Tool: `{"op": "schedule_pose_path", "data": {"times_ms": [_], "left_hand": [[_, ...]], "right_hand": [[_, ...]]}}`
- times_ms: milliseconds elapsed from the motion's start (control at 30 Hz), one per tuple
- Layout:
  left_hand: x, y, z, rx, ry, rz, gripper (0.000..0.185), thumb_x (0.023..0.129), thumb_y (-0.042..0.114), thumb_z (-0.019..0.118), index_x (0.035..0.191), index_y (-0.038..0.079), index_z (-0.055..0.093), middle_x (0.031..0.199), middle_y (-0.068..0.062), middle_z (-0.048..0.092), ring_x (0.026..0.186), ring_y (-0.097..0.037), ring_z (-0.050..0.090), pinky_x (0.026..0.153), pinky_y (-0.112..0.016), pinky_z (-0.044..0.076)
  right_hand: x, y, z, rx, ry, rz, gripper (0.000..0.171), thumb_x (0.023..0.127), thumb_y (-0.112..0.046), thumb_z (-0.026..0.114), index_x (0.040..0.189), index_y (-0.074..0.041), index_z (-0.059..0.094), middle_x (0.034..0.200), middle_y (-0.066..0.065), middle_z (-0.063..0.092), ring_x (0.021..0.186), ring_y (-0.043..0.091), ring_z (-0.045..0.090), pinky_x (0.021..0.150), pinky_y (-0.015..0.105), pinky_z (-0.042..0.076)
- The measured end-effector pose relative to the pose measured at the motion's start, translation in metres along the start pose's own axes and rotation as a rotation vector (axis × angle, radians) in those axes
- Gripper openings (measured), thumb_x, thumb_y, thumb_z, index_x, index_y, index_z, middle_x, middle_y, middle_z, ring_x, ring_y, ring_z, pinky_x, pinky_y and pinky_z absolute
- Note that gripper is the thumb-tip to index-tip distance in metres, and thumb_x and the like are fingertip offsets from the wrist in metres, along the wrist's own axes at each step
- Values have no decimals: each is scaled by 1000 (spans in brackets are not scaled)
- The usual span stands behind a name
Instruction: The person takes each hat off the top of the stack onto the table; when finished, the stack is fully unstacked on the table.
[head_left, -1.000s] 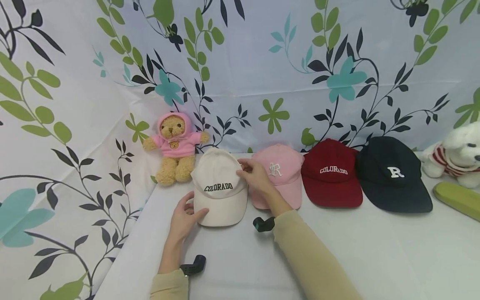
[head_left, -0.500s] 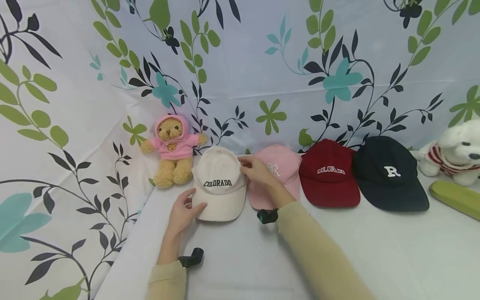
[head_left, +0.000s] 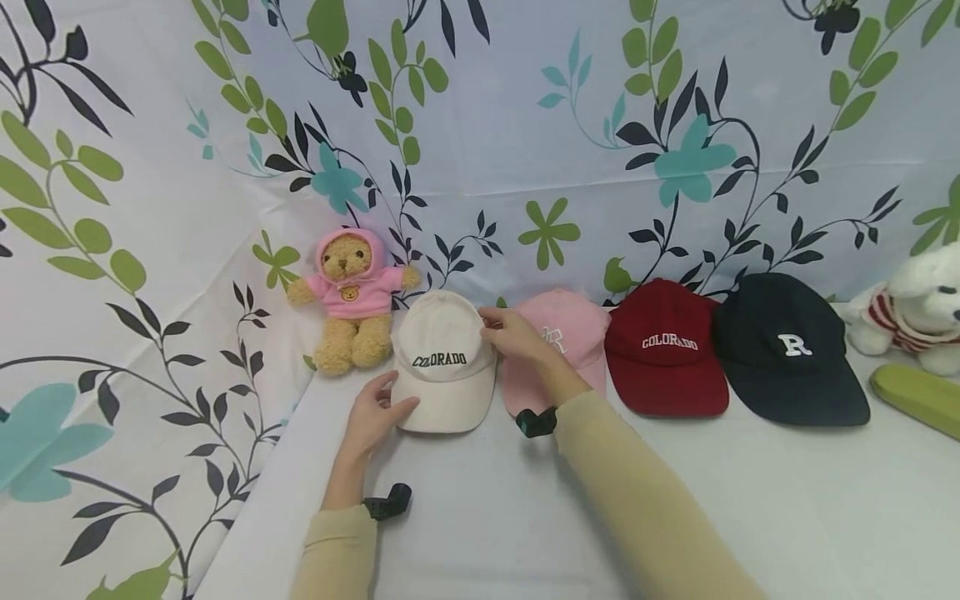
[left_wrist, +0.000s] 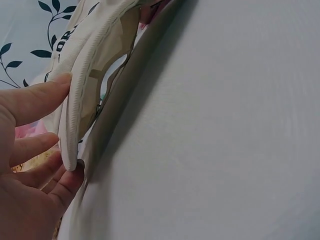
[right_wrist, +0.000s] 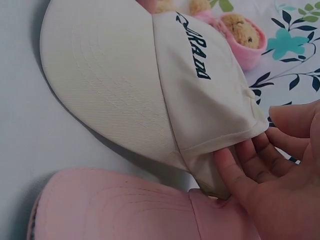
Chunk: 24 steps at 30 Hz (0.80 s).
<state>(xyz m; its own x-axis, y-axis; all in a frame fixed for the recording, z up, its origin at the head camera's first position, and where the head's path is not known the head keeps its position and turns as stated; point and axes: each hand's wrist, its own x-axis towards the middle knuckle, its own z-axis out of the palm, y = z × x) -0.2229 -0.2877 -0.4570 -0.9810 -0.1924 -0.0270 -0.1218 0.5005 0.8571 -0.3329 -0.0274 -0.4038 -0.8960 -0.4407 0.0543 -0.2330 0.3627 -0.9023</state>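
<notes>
1. The cream cap [head_left: 444, 367], lettered COLORADO, sits at the left end of a row of 4 caps on the white table [head_left: 750, 517], just in front of the teddy bear in a pink hoodie [head_left: 351, 296].
2. The left hand [head_left: 375, 417] pinches the near left edge of the cap's brim: in the left wrist view the thumb [left_wrist: 37, 100] lies on top of the brim [left_wrist: 80, 95] and the curled fingers tuck beneath it, so that edge is raised off the table.
3. The right hand [head_left: 513, 335] holds the right side of the crown, with the fingertips [right_wrist: 235, 170] curled under the lower rim and the thumb above; the fingers are narrow, closed on fabric.
4. The pink cap [head_left: 573, 337] lies just beside the cream one, touching or nearly touching its side; the red cap [head_left: 663, 350] and black cap [head_left: 787, 350] follow to the right.
5. My judgement: the step in hand is settling or aligning the cream cap in the row, with both hands steering it.
6. The next move seems to call for lowering the brim flat and letting go without nudging the pink cap or the bear.
7. A white plush dog [head_left: 918, 308] and a green object [head_left: 918, 398] lie at the far right.
</notes>
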Motion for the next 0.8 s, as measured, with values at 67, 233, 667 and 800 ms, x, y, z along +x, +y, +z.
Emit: {"op": "schedule_pose_path", "data": {"times_ms": [67,233,667,800], "left_hand": [[1,0,2,7,0,9,71,90,17,77,149,-1,44,129,-25,55,106,-32,56,81,-32,48],[4,2,7,32,-8,30,68,91,17,76,148,-3,45,127,-24,55,105,-31,53,81,-35,46],[3,3,13,74,-38,-2,69,94,22,72,150,-4,42,136,-28,51,124,-40,49,105,-53,39],[2,4,12,82,-25,-19,72,93,26,73,150,-3,42,132,-27,54,122,-39,50,102,-53,41]], "right_hand": [[1,0,0,2,-1,9,46,100,-10,52,145,-2,52,123,16,62,121,30,56,93,39,51],[3,1,-1,-15,-5,36,50,101,-13,52,149,0,46,135,21,57,126,32,53,99,41,48],[3,5,-5,-31,-54,37,55,102,-15,53,152,3,38,144,23,51,136,35,46,109,43,41],[1,4,-7,-22,-64,27,58,102,-17,53,153,5,35,145,25,49,136,36,46,108,42,42]]}}
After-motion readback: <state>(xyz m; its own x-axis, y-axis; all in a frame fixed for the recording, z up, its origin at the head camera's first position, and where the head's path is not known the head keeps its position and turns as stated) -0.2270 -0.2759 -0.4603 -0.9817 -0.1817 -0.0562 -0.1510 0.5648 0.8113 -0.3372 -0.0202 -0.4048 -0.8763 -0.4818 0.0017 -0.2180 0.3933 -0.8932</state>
